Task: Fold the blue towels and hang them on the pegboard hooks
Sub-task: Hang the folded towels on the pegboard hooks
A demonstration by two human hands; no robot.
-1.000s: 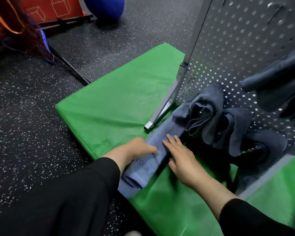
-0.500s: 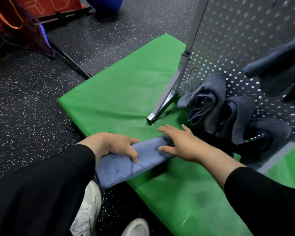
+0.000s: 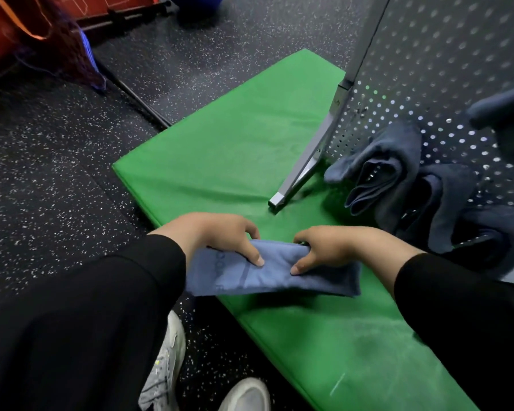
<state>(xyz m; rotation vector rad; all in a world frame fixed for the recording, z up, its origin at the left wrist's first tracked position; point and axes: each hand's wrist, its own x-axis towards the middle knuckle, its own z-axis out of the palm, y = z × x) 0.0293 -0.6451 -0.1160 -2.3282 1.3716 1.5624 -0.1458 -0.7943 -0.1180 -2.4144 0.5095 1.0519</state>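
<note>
While both hands work at the near edge of the green mat (image 3: pixel 235 137), the folded blue towel (image 3: pixel 275 274) sits between and under them, one end hanging past the mat edge over the speckled floor (image 3: pixel 57 173); left hand (image 3: pixel 220 235) grips the towel's left part, thumb curled on top w/ other fingers tucked behind the far edge; right hand (image 3: pixel 330 247) pinches the towel's right part, thumb on the near face, fingers (image 3: pixel 301 238) curled over the top fold; both hands close together, thumbs nearly meeting at the towel's middle. Towel shows faint printed lettering just left of the left thumb; letters too blurred to read. Beyond the right hand, up & to the right, the pegboard (image 3: pixel 445 54) stands on the mat, its metal foot (image 3: pixel 297 179) planted just past the fingers; several darker blue towels (image 3: pixel 398 170) hang bunched on the board's lower part, hooks not clearly visible. Black sleeves cover both forearms; two light sneakers (image 3: pixel 163 372) on the floor below the left hand. Far left, beyond the hands: red object (image 3: pixel 0 28), partly cut off.
</note>
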